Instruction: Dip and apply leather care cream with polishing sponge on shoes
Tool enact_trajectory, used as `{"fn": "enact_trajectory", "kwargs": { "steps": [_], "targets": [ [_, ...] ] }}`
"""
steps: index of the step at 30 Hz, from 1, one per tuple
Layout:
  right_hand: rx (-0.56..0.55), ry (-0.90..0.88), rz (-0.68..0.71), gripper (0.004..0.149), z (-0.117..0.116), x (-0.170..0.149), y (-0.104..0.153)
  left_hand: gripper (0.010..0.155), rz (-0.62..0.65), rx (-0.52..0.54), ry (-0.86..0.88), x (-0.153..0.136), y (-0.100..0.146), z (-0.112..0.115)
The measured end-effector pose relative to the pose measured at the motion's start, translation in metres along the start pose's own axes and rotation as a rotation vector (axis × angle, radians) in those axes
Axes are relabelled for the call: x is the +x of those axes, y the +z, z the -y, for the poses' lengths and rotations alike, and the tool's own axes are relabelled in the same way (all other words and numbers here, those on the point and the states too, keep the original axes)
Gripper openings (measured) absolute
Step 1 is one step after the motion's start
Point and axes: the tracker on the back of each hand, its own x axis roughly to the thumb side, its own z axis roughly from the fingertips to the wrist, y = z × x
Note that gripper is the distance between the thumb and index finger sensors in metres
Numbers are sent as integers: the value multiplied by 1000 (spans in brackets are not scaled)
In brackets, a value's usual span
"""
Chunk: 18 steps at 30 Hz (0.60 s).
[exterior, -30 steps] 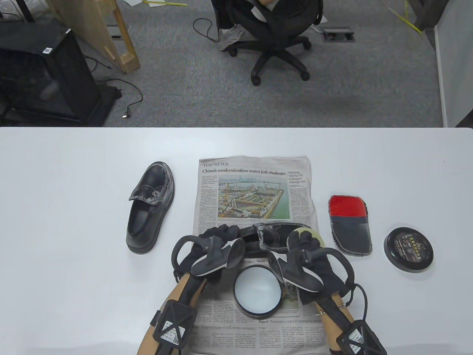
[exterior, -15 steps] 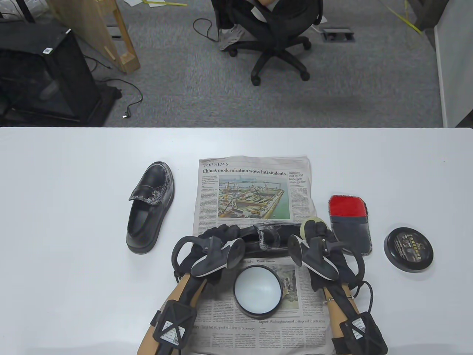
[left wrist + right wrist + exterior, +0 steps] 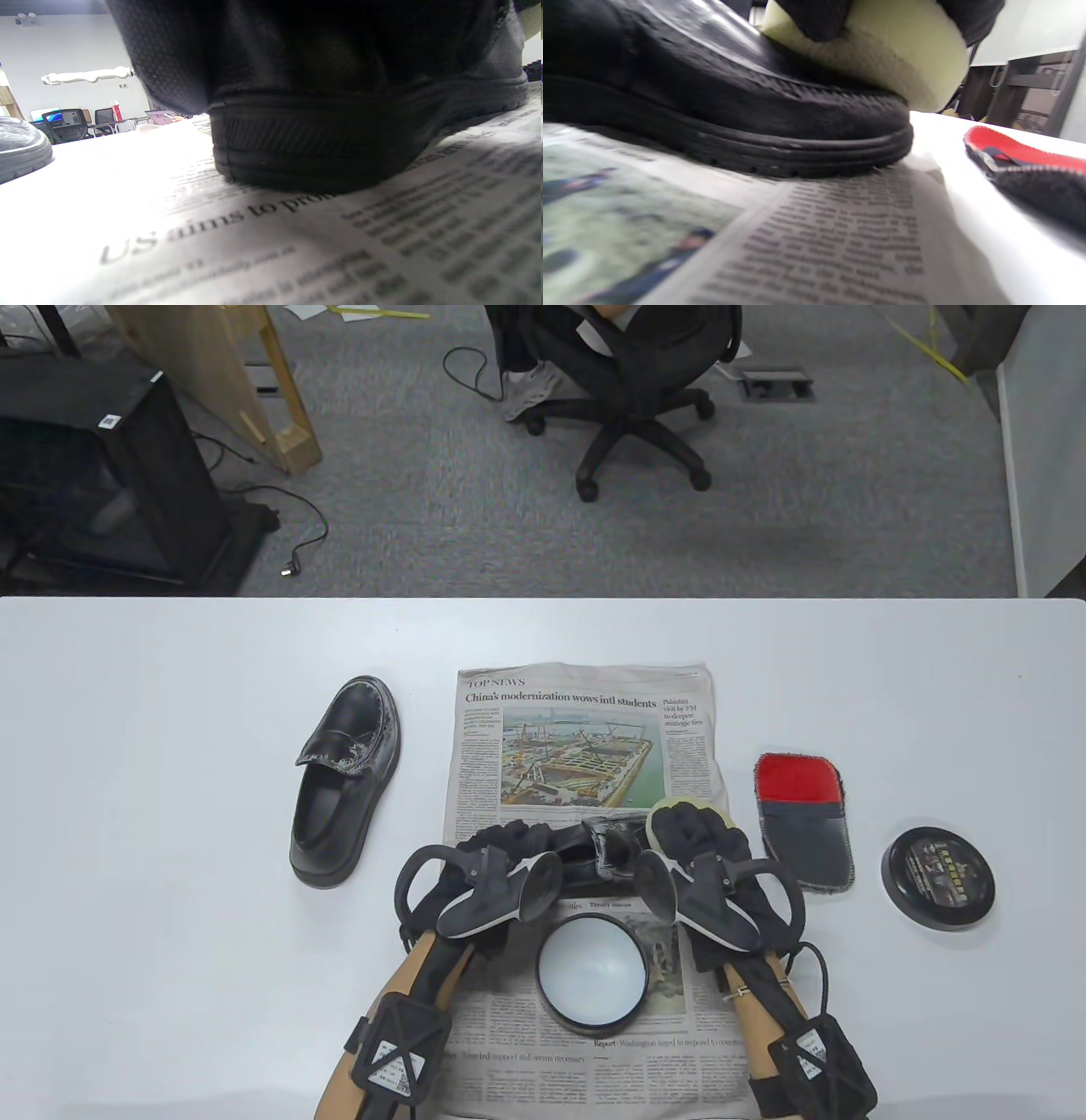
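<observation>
White and broad, the surface (image 3: 170, 814) carries a spread newspaper (image 3: 585, 729) at its middle, with grey carpet and an office chair (image 3: 628, 381) beyond its far edge. Nearest the person, an open tin of cream (image 3: 591, 971) sits on the newspaper between the two wrists. Just past it the shoe being worked (image 3: 721, 110) lies across the paper, heel to the left. The left hand (image 3: 501, 857) rests on the heel end, steadying it; how its fingers lie I cannot tell. The right hand (image 3: 704, 848) pinches the pale yellow polishing sponge (image 3: 882, 63) and presses it on the toe. That sponge looks soft and light, so it should squash under pressure and is best held by its top and sides, leaving the lower face free. The shoe looks stiff-soled, likely to skid on paper unless held at the heel. Farther right lie a red-and-dark polishing mitt (image 3: 802, 823) and the tin's lid (image 3: 937, 878); at left, apart from the paper, the second shoe (image 3: 344, 780) waits.
</observation>
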Motion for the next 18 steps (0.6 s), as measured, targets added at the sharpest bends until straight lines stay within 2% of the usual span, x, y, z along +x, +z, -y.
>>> {"fn": "enact_trajectory", "kwargs": {
  "steps": [6, 9, 12, 16, 18],
  "targets": [
    [65, 90, -91, 53, -9, -21, -2, 77, -16, 8, -2, 0, 1, 0],
    [113, 89, -72, 53, -5, -23, 4, 77, -20, 3, -11, 1, 1, 0],
    [178, 205, -25, 54, 7, -10, 13, 77, -20, 0, -5, 1, 0, 0],
    [131, 277, 43, 53, 22, 12, 22, 76, -10, -4, -8, 1, 0, 0],
    [73, 231, 77, 52, 27, 19, 23, 76, -3, -7, -4, 1, 0, 0]
  ]
}}
